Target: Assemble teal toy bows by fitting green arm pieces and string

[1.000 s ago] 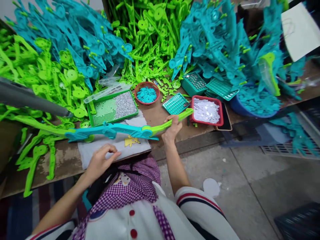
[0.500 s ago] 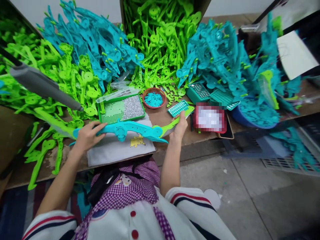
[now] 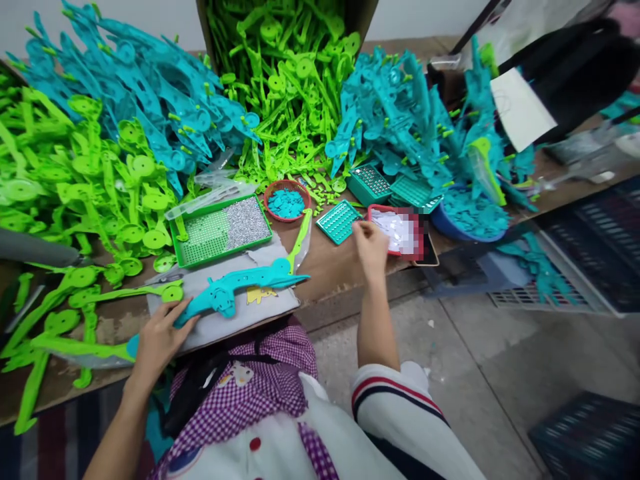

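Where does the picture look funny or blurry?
In the head view, blocky squares hide the right side of the red tray; same head view, the grey rod looks blurry, the bottom-right crate dim, the teal part clearer.

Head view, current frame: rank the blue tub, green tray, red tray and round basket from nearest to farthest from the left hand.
From the left hand:
1. Green tray, just beyond it, slightly right.
2. Round basket, beside the green tray's right end.
3. Red tray, farther right.
4. Blue tub, rightmost.
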Action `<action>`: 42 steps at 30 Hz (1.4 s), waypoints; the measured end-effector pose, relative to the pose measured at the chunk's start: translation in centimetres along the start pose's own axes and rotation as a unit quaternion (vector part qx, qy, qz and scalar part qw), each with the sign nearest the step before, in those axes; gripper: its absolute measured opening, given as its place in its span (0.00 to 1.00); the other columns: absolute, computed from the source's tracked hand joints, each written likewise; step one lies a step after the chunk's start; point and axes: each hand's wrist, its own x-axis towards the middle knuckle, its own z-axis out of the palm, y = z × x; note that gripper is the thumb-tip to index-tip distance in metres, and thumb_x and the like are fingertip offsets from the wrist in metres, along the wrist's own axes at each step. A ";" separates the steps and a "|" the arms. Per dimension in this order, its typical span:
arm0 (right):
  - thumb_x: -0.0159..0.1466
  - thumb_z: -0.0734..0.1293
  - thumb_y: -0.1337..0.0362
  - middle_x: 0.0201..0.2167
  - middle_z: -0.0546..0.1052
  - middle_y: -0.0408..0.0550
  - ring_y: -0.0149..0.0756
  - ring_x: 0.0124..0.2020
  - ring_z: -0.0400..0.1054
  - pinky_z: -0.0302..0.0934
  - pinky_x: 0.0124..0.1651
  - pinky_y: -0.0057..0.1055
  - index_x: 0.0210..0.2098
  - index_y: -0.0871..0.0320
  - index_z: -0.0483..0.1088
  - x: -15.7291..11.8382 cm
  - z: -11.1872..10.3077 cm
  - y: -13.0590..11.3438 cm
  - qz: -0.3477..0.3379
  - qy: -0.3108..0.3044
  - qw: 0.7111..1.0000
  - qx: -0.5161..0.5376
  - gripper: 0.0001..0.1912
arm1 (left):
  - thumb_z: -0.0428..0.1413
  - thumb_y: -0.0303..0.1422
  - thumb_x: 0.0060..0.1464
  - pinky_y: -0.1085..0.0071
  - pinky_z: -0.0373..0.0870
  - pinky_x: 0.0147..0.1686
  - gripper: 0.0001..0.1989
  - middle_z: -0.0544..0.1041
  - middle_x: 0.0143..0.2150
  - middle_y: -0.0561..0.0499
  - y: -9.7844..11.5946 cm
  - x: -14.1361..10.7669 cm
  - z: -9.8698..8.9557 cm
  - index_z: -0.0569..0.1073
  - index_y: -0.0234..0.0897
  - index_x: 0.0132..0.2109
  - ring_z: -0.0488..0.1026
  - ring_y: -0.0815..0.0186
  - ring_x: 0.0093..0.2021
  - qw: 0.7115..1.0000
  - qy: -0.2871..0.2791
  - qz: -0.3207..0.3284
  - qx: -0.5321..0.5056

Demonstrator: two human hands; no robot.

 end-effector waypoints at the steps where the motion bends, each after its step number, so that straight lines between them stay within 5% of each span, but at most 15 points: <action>1: 0.63 0.61 0.48 0.35 0.78 0.54 0.40 0.37 0.70 0.62 0.44 0.37 0.38 0.61 0.75 1.1 -1.4 0.7 -0.007 0.040 0.998 -0.051 0.22 | 0.52 0.47 0.59 0.63 0.73 0.41 0.21 0.78 0.44 0.45 0.2 0.2 0.1 0.77 0.41 0.51 0.76 0.56 0.42 1.000 -0.006 -0.008 -0.006; 4: 0.63 0.62 0.59 0.44 0.77 0.60 0.45 0.43 0.70 0.60 0.48 0.41 0.42 0.62 0.76 4.0 -4.2 2.3 0.027 0.052 0.972 -0.230 0.16 | 0.53 0.46 0.58 0.60 0.73 0.43 0.20 0.77 0.44 0.44 0.7 0.7 0.2 0.78 0.41 0.50 0.75 0.54 0.43 0.999 -0.023 -0.029 -0.028; 9: 0.62 0.64 0.62 0.52 0.73 0.64 0.49 0.47 0.69 0.60 0.47 0.42 0.45 0.63 0.77 5.5 -4.7 3.1 0.046 -0.056 0.932 -0.355 0.16 | 0.52 0.46 0.58 0.61 0.73 0.43 0.20 0.77 0.43 0.45 1.4 0.5 0.0 0.78 0.41 0.51 0.75 0.54 0.42 0.999 -0.021 -0.041 -0.026; 17: 0.66 0.58 0.60 0.51 0.73 0.67 0.49 0.45 0.69 0.59 0.48 0.44 0.46 0.64 0.74 5.2 -4.9 3.8 0.028 -0.006 0.940 -0.339 0.19 | 0.53 0.46 0.59 0.65 0.72 0.39 0.21 0.78 0.42 0.45 0.6 -0.8 -0.5 0.78 0.39 0.50 0.76 0.56 0.41 1.000 -0.006 -0.029 -0.003; 22: 0.67 0.58 0.59 0.41 0.77 0.66 0.52 0.44 0.70 0.60 0.49 0.47 0.46 0.65 0.71 5.8 -6.0 3.9 0.065 0.018 0.943 -0.325 0.18 | 0.52 0.45 0.60 0.65 0.71 0.39 0.20 0.77 0.44 0.45 1.0 -0.9 -0.5 0.77 0.39 0.51 0.76 0.56 0.41 1.000 -0.015 -0.021 0.002; 27: 0.65 0.61 0.53 0.33 0.77 0.57 0.45 0.35 0.71 0.63 0.44 0.43 0.36 0.59 0.71 3.6 -6.7 1.6 0.012 0.033 0.974 -0.222 0.16 | 0.53 0.44 0.59 0.66 0.71 0.39 0.19 0.77 0.44 0.46 1.5 -1.8 -0.3 0.77 0.41 0.52 0.76 0.58 0.41 0.999 -0.014 -0.046 0.003; 31: 0.60 0.67 0.47 0.27 0.76 0.44 0.35 0.28 0.70 0.66 0.37 0.35 0.33 0.56 0.69 -3.0 -2.8 -2.8 -0.070 -0.038 0.996 0.041 0.17 | 0.53 0.42 0.59 0.67 0.70 0.38 0.18 0.77 0.45 0.46 1.5 -1.9 0.1 0.77 0.41 0.52 0.76 0.59 0.41 0.998 -0.021 -0.058 0.017; 35: 0.56 0.70 0.46 0.27 0.77 0.43 0.31 0.28 0.71 0.68 0.34 0.30 0.30 0.57 0.67 -9.7 4.4 -6.3 0.019 -0.125 0.966 0.224 0.20 | 0.53 0.42 0.60 0.68 0.70 0.39 0.18 0.77 0.45 0.46 1.6 -1.7 0.2 0.77 0.40 0.52 0.76 0.59 0.41 0.997 -0.021 -0.062 0.029; 38: 0.54 0.71 0.45 0.29 0.78 0.43 0.28 0.25 0.71 0.69 0.33 0.29 0.29 0.56 0.63 -11.9 8.0 -7.8 0.095 -0.133 0.932 0.322 0.22 | 0.53 0.41 0.60 0.68 0.69 0.39 0.18 0.77 0.46 0.46 1.9 -1.7 0.1 0.77 0.40 0.52 0.75 0.59 0.41 0.997 -0.028 -0.063 0.042; 42: 0.52 0.72 0.47 0.19 0.71 0.35 0.25 0.17 0.64 0.63 0.23 0.25 0.29 0.56 0.65 -12.2 8.9 -9.3 0.112 -0.173 0.918 0.339 0.21 | 0.53 0.39 0.60 0.69 0.68 0.37 0.18 0.77 0.46 0.45 2.3 -1.7 0.0 0.77 0.40 0.54 0.75 0.59 0.40 0.996 -0.023 -0.059 0.061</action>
